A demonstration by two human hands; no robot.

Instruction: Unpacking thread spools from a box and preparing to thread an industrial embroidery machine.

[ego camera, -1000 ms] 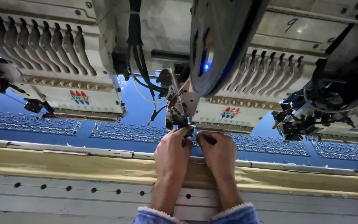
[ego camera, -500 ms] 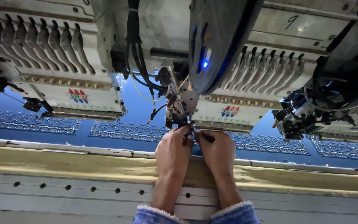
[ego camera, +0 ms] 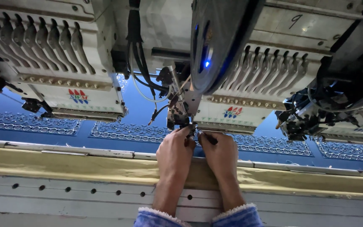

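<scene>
Pictured at a multi-head embroidery machine: left hand [ego camera: 175,153] and right hand [ego camera: 220,152] pressed side by side at the foot of the cream metal embroidery head [ego camera: 232,110], fingertips bunched at its needle area [ego camera: 194,131]. Right hand pinched on a small dark slender object [ego camera: 209,138], too small to identify; left hand's fingers curled close beside it, whether holding anything impossible to tell. Stretched beneath, at 12 o'clock from the knuckles, blue fabric with pale lace-like embroidered bands [ego camera: 118,131]. Wrists laid across the yellowish padded rail [ego camera: 64,162] fronting the pale perforated surface [ego camera: 85,191]. A second cream head [ego camera: 70,90] at 10 o'clock, a bundle of black cables [ego camera: 137,54] at 11, a dark round housing with a blue light [ego camera: 215,42] at 12.

Risk as judged from here: fingertips so near the needles liable to be pricked or caught should the machine start; a slip liable to snag the fabric or drop the small piece among the stitching.
</scene>
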